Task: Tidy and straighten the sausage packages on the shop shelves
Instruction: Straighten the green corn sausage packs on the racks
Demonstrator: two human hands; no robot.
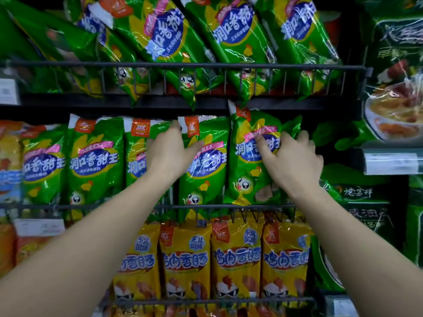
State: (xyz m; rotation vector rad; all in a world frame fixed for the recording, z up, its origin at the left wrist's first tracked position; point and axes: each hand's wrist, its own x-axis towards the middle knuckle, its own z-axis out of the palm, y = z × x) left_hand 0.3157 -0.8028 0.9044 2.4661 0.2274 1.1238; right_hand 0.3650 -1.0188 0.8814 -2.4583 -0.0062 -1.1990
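Left forearm and right forearm nearest the lens, reaching up from the lower corners to the middle shelf. Left hand laid flat over the seam between the third green sausage package and the fourth green sausage package, fingers straight and close together, thumb spread rightward onto the fourth. Right hand gripping the fifth green sausage package, thumb on the printed front, fingers curled round its right edge. Fifth package tilted, top corner against the black shelf edge above, bottom behind the wire rail; neighbouring packages roughly upright, side by side. Green package fronts marked "润口香甜王" in white on a blue oval, smaller "玉米风味香肠" beneath, orange "双汇" logo at the top corner, cartoon corn face near the bottom. Same print on the leaning top-shelf packages. Yellow packages below marked "鸡肉香肠" and "东北风味". Dark green packages at right marked "德富祥". Price tags blurred, unreadable.
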